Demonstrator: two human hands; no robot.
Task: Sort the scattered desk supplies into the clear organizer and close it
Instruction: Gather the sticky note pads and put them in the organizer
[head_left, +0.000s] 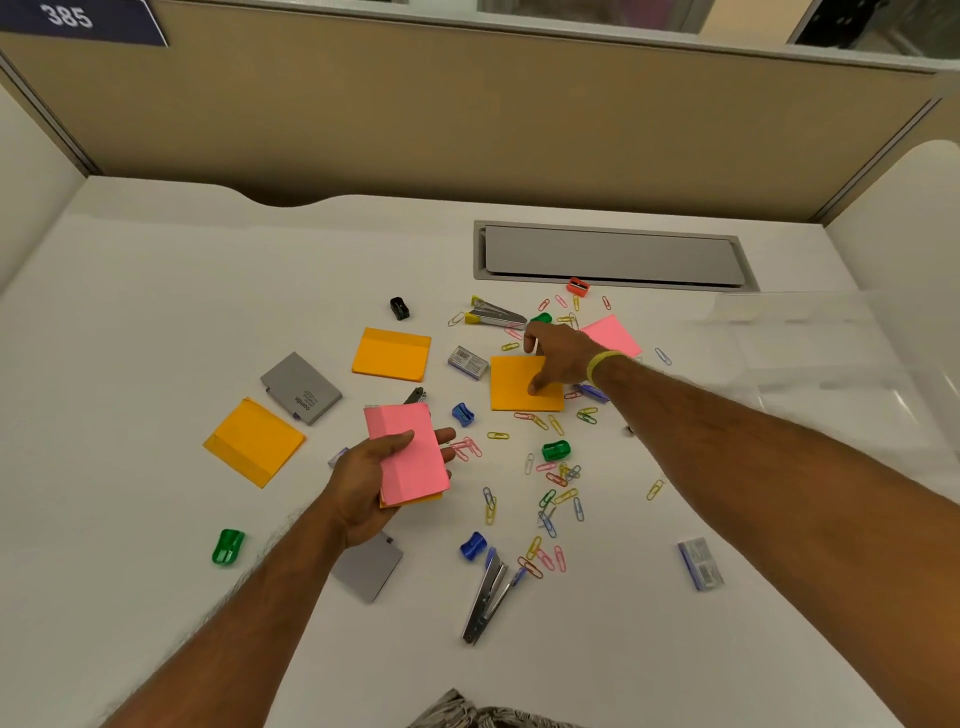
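The clear organizer (789, 317) sits at the right edge of the desk (156, 312), open and faint against the white top, well apart from most of the clutter. The left hand (374, 488) grips a pink sticky pad (408, 452), thumb across its top and fingers curled beneath, with an orange layer (410, 503) showing under its lower edge. The right hand (558, 353), a yellow wristband (602, 364) on its wrist, reaches onto the middle orange pad (511, 387); the thumb presses its face and the fingers bend past the far edge, though I cannot tell whether they really clasp it. Just beyond that hand lies a second pink pad (615, 335). Two more orange pads (392, 354) lie to the left, a grey case (301, 388) between them. Coloured paper clips (550, 499) are strewn between the arms, among small sharpeners (556, 450), staple boxes (468, 361) and a blue stapler (485, 597).
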